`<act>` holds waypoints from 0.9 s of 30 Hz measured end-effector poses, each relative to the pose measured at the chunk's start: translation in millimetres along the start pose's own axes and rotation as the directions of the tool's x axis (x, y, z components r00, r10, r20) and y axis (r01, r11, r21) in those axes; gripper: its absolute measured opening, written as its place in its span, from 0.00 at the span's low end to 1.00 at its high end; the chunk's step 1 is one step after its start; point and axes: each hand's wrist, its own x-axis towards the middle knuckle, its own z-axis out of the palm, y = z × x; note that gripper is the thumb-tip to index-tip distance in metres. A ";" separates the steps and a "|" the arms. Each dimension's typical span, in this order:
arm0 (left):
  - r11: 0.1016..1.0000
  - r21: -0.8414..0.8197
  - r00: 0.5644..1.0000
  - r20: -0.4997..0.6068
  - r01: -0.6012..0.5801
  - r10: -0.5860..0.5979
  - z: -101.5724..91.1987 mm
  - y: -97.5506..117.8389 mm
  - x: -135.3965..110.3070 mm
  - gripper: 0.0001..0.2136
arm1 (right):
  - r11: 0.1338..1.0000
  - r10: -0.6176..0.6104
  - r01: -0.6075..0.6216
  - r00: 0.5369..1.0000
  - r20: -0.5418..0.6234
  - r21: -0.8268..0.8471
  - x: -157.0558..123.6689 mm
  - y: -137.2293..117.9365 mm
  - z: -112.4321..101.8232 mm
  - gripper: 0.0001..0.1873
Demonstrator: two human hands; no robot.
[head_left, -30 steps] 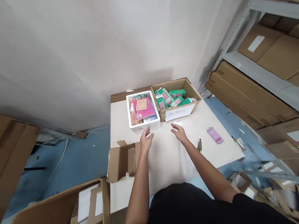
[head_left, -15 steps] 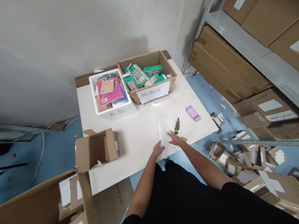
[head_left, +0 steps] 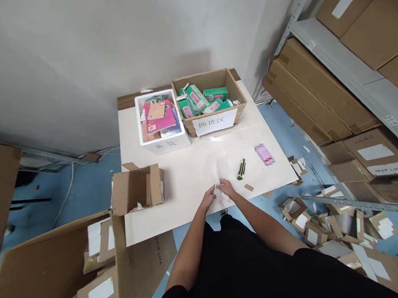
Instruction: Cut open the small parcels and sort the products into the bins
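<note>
A thin, see-through plastic bag (head_left: 222, 165) lies on the white tabletop near its front edge, hard to make out against the surface. My left hand (head_left: 209, 197) pinches it from the left, fingers closed. Close beside, my right hand (head_left: 226, 187) grips the same plastic with fingers bent together. To the right of my hands rests a black and yellow box cutter (head_left: 241, 169), blade end not clear. Farther right is a pink item (head_left: 264, 155), blurred out. A small brown cardboard scrap (head_left: 249, 187) sits by my right forearm.
Behind stand a white foam box (head_left: 164, 145) of booklets and a carton (head_left: 240, 111) of green boxes. An open small carton (head_left: 119, 192) is on the table's left. A large carton (head_left: 55, 245) stands lower left; shelving (head_left: 342, 48) and floor cartons (head_left: 312, 227) are right.
My hands have gone from fingers spread on the plastic to closed on it, drawing together. The view has shifted, so the table sits slightly farther right.
</note>
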 end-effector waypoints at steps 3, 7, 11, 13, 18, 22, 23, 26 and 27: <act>0.990 -0.063 0.990 -0.061 -0.128 0.125 -22.9 19.9 -13.8 0.35 | 0.995 -0.077 0.073 0.996 0.054 0.075 10.3 -44.0 11.5 0.11; 0.949 0.069 0.895 -0.318 -0.309 0.314 -83.3 51.1 -46.0 0.27 | 0.974 -0.199 0.197 0.980 0.002 0.108 6.6 -104.4 59.5 0.13; 0.830 0.512 0.700 -0.510 -0.220 0.500 -194.5 72.4 -105.7 0.23 | 0.938 -0.337 0.337 0.941 -0.019 0.080 -14.8 -158.0 139.5 0.16; 0.714 0.700 0.651 -0.531 -0.024 0.542 -252.2 73.9 -136.8 0.23 | 0.899 -0.430 0.432 0.902 -0.042 0.079 -25.4 -182.5 186.6 0.16; 0.479 0.834 0.788 -0.479 0.273 0.386 -331.9 51.5 -179.2 0.26 | 0.791 -0.612 0.607 0.784 -0.106 -0.071 -32.4 -220.9 301.7 0.06; 0.411 0.890 0.848 -0.366 0.199 0.383 -332.5 25.0 -191.5 0.28 | 0.732 -0.553 0.543 0.826 0.106 -0.412 -27.5 -203.1 363.8 0.10; 0.401 0.896 0.846 -0.356 0.189 0.397 -329.2 19.6 -195.5 0.28 | 0.703 -0.461 0.496 0.864 0.205 -0.510 -27.9 -193.1 373.5 0.09; 0.383 0.907 0.831 -0.343 0.173 0.437 -319.2 8.5 -209.9 0.26 | 0.609 -0.211 0.411 0.908 0.361 -0.679 -34.2 -163.4 389.6 0.03; 0.377 0.911 0.824 -0.338 0.166 0.454 -316.8 6.5 -214.2 0.25 | 0.598 -0.198 0.408 0.909 0.367 -0.690 -37.2 -156.1 391.1 0.03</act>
